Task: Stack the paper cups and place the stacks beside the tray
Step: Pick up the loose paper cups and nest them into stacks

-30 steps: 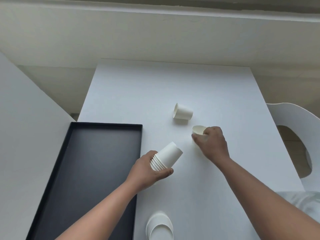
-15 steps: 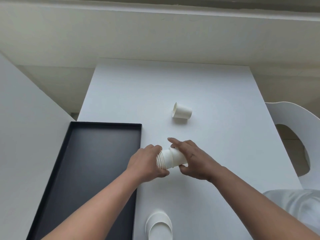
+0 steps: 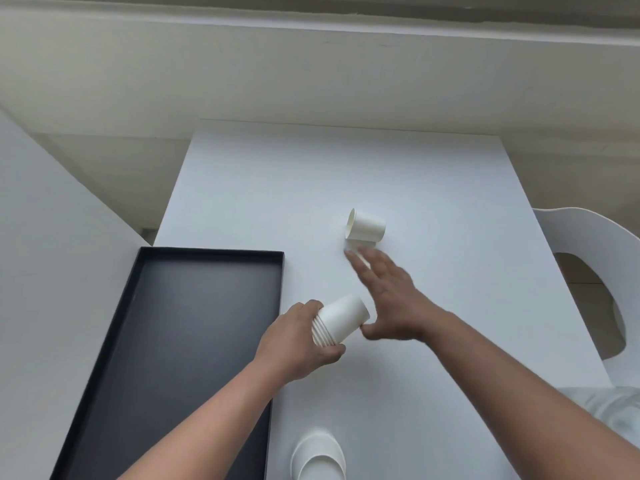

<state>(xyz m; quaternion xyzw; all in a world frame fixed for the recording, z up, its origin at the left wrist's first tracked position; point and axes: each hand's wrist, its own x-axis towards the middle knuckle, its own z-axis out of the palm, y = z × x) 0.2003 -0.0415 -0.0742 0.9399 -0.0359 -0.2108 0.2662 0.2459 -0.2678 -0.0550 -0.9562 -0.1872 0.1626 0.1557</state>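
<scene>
Paper cups nearest the camera form a finished stack [image 3: 318, 457], standing mouth-down on the white table [image 3: 433, 188] just beside the black tray [image 3: 180, 341], which looks like the drop-off spot the task calls for. Farther out, the left hand [image 3: 294, 344] curls around the rim end of a second stack [image 3: 337, 322], lifted off the table and tilted so that its closed bottom points up and to the right. Held that way, it likely takes each new cup slipped over that end, though that is a judgement. The thumb lies under the rims and the fingers wrap over the top, a firm closed grasp. To its right, the right hand [image 3: 391, 299] is spread wide and flat, fingers extended and blurred, holding nothing; its thumb sits close to the stack's bottom, whether touching I cannot tell. The fingertips [image 3: 353, 256] reach toward the last loose cup [image 3: 366, 229], lying on its side with its mouth facing left, near the table's middle. They are just short of it, apparently not yet in contact.
</scene>
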